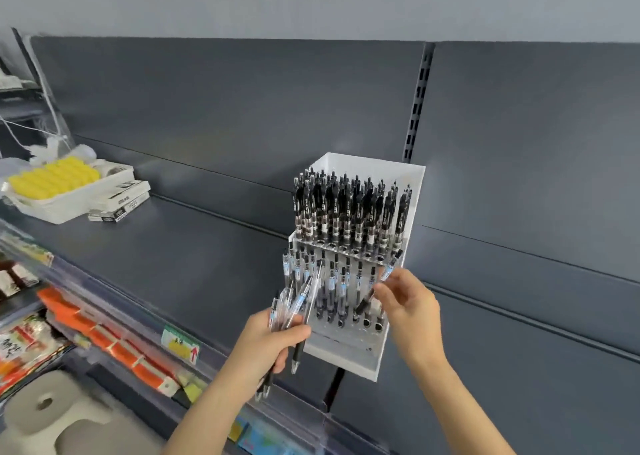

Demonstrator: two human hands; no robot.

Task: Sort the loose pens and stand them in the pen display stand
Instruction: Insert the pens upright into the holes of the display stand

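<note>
Head view, handling: the pens are judged light, stiff and smooth-barrelled; a bunch can slip or fan out in a loose fist; each is best pinched at mid-barrel or at the rubber grip, so the tip stays free to find a hole
Head view, single pen: a clear-barrelled pen with black grip and black clip end, tilted, tip down-left over the lower tier's right side; whether the tip touches a hole I cannot tell
Head view, right hand: the right hand pinches that single pen between thumb and fingertips, other fingers loosely spread
Head view, left hand: the left hand is closed round a bundle of loose pens, clip ends fanning up toward the stand, tips hanging below the fist
Head view, stand: the white pen display stand sits on the dark shelf against the back panel; upper tier packed with black pens; lower tier part filled with clear pens, open holes near its front right
Head view, progress: judged well along; the bundle remains to be placed
Head view, surroundings: a tray of yellow items well apart at far left
</note>
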